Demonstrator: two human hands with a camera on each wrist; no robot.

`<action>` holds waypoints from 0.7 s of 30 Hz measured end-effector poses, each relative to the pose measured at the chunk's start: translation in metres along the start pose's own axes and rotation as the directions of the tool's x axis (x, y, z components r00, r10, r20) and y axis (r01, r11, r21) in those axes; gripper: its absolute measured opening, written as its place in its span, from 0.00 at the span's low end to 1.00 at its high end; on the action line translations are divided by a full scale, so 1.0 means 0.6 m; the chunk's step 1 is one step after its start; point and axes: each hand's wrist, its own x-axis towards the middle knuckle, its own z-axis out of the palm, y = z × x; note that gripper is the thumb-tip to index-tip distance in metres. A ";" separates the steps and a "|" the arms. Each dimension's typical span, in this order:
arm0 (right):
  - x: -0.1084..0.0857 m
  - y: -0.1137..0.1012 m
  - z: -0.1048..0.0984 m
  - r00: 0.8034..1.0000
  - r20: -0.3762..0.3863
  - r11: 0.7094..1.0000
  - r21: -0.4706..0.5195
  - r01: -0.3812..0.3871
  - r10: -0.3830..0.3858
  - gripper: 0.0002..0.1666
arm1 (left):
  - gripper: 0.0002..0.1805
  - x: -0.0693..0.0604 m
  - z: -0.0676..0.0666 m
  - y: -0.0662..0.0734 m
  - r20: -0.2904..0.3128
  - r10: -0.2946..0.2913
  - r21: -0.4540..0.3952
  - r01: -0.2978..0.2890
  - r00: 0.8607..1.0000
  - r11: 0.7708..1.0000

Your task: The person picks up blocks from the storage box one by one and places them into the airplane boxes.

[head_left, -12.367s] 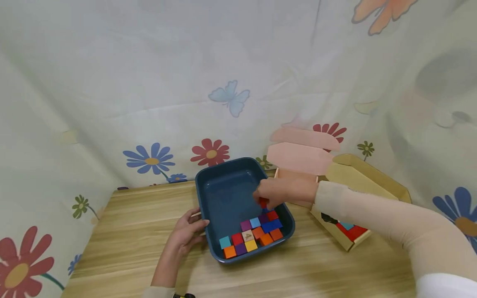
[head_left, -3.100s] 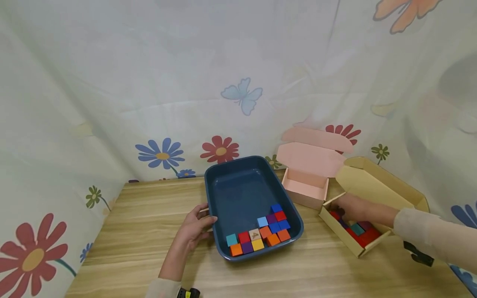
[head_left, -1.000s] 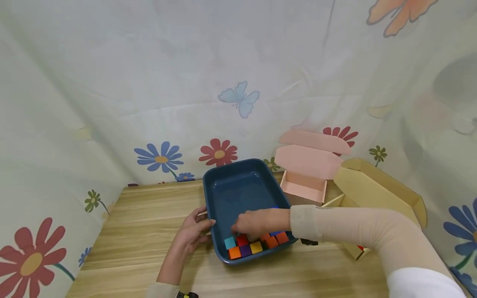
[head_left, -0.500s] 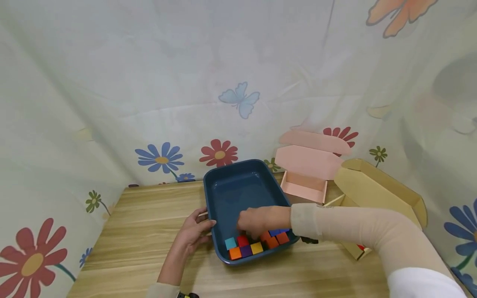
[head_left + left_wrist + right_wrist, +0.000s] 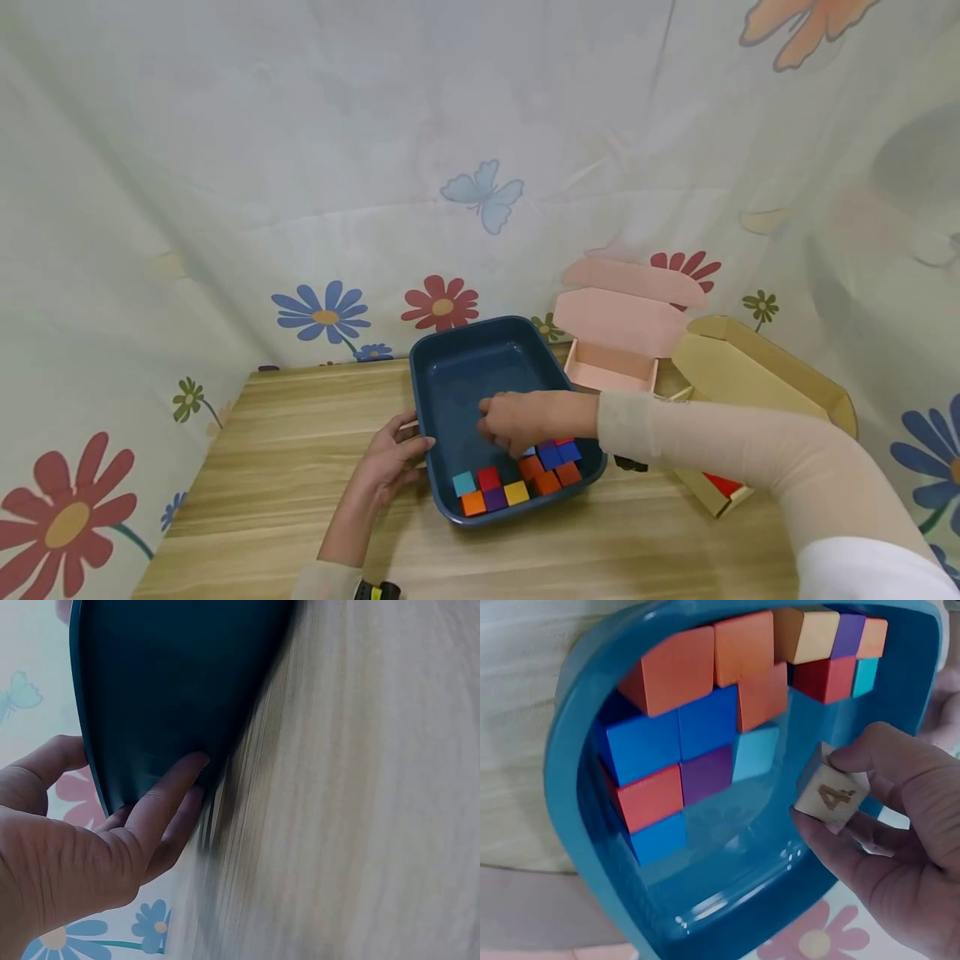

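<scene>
Over the dark blue tray (image 5: 459,383), my right hand (image 5: 517,421) pinches a plain wooden block (image 5: 831,796) marked with a 4 between thumb and fingertips. In the right wrist view the block is above the tray floor, apart from the others. My left hand (image 5: 386,462) holds the tray's left side, thumb at the rim and fingers against the outer wall. Coloured blocks lie along the near end, among them a yellow block (image 5: 516,492), a red block (image 5: 488,477) and a teal block (image 5: 463,483). A gap shows between the red block and the orange block (image 5: 531,467).
Right of the tray, an open brown cardboard box (image 5: 701,493) has red pieces inside, partly hidden by my right arm. An open pink box (image 5: 611,367) stands behind it. The wooden table (image 5: 315,417) meets a flowered cloth backdrop (image 5: 360,208).
My right hand was in the brown box about three seconds ago, then down among the tray's blocks. Now it has risen, lifting the wooden 4 block from the row. The left hand stays put.
</scene>
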 end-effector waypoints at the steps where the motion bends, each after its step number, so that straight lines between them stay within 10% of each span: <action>1: -0.002 0.002 -0.003 1.000 -0.003 1.000 0.002 -0.007 0.007 0.13 | 0.39 0.000 0.000 0.000 0.001 0.001 -0.001 -0.001 1.000 1.000; 21: -0.080 0.059 -0.034 0.992 -0.089 0.996 0.028 -0.082 0.084 0.11 | 0.39 0.002 -0.001 -0.004 0.010 0.019 -0.016 -0.019 1.000 1.000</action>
